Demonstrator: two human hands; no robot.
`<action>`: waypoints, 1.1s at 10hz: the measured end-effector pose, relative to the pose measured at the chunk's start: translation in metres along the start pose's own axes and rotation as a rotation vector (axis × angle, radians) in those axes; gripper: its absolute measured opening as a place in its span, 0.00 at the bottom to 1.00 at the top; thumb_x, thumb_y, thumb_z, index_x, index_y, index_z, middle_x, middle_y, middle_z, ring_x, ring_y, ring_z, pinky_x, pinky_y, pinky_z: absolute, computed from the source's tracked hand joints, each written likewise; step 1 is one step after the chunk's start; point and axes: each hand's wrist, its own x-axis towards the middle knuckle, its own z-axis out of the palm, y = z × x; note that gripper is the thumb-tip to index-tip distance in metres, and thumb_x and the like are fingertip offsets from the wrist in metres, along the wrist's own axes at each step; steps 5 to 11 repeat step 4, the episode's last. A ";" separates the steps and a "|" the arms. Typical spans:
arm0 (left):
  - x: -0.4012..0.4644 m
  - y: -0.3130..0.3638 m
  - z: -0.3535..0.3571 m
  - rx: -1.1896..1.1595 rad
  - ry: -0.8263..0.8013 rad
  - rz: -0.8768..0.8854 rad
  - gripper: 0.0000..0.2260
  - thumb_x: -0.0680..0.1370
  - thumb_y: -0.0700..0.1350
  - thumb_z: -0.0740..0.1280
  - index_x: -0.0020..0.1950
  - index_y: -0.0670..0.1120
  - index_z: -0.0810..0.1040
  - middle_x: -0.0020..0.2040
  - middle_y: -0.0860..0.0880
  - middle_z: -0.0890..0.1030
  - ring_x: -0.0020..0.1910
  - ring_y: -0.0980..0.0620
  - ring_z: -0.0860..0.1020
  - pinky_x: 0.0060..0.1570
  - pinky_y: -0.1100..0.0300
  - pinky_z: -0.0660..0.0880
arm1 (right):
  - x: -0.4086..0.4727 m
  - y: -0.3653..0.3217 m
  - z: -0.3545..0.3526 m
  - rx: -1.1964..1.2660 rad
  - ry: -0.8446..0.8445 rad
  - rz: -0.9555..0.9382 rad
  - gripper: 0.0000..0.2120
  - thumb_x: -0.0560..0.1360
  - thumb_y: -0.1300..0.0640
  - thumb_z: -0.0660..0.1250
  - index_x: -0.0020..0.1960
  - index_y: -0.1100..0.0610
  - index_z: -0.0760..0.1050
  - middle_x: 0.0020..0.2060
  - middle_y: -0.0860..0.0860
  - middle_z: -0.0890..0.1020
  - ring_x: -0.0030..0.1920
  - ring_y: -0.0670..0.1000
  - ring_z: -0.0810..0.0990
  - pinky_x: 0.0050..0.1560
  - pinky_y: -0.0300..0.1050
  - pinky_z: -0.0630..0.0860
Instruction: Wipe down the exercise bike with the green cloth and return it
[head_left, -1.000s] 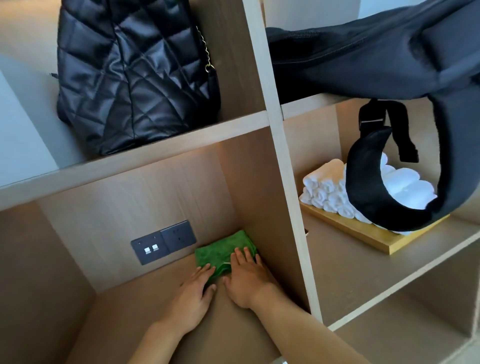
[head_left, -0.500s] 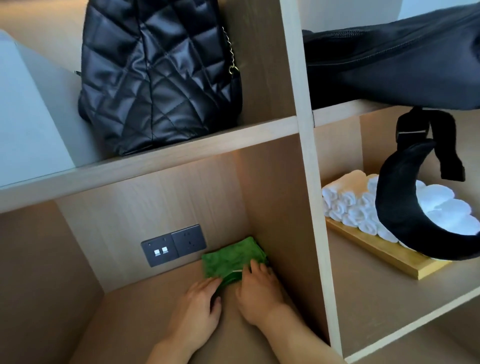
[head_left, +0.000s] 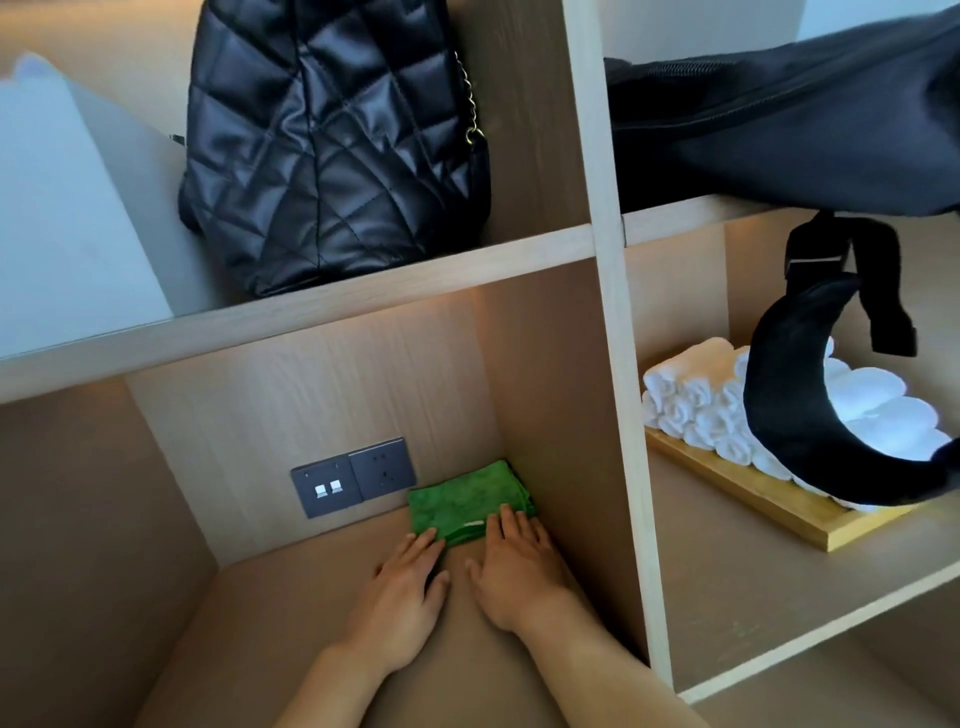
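The wooden shelving unit (head_left: 608, 291) is divided into open compartments by a vertical pale-wood divider and horizontal boards. In the lower left compartment, the folded green cloth (head_left: 465, 501) lies flat on the compartment floor, pushed into the rear right corner where the back panel meets the side panel. The left hand (head_left: 402, 587) rests palm down on the compartment floor with its fingers extended and its fingertips touching the cloth's near left edge; its grip is released, fingers straight, nothing enclosed. The right hand (head_left: 517, 566) lies palm down just beside it, fingers likewise straight, fingertips resting on the cloth's near right edge; its grip is also released. The two thumbs point toward each other and stay apart. A dark grey wall plate with two switches and a socket (head_left: 353, 476) is mounted on the back panel of the same compartment, just to the left of the cloth. The upper left compartment holds a black quilted handbag with a chain strap (head_left: 332, 145), standing upright against the divider. The upper right compartment holds a black fabric bag (head_left: 779, 130), whose padded black strap (head_left: 810, 415) hangs down into the lower right compartment. There, a rectangular wooden tray (head_left: 769, 499) carries stacked rolled white towels (head_left: 696, 405), partly hidden behind the strap.
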 end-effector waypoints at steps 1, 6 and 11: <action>-0.006 0.002 -0.001 -0.014 -0.006 -0.037 0.25 0.87 0.59 0.53 0.85 0.57 0.59 0.86 0.57 0.55 0.85 0.53 0.52 0.82 0.50 0.54 | -0.003 -0.001 -0.003 0.005 -0.003 -0.002 0.36 0.86 0.41 0.53 0.86 0.59 0.47 0.86 0.58 0.47 0.85 0.57 0.46 0.84 0.55 0.42; -0.064 0.010 -0.012 -0.022 0.028 -0.124 0.24 0.86 0.59 0.56 0.82 0.58 0.65 0.83 0.53 0.64 0.81 0.48 0.62 0.80 0.49 0.56 | -0.033 -0.001 -0.004 -0.046 -0.042 -0.065 0.31 0.86 0.43 0.47 0.85 0.54 0.56 0.85 0.54 0.53 0.84 0.59 0.49 0.82 0.63 0.43; -0.064 0.010 -0.012 -0.022 0.028 -0.124 0.24 0.86 0.59 0.56 0.82 0.58 0.65 0.83 0.53 0.64 0.81 0.48 0.62 0.80 0.49 0.56 | -0.033 -0.001 -0.004 -0.046 -0.042 -0.065 0.31 0.86 0.43 0.47 0.85 0.54 0.56 0.85 0.54 0.53 0.84 0.59 0.49 0.82 0.63 0.43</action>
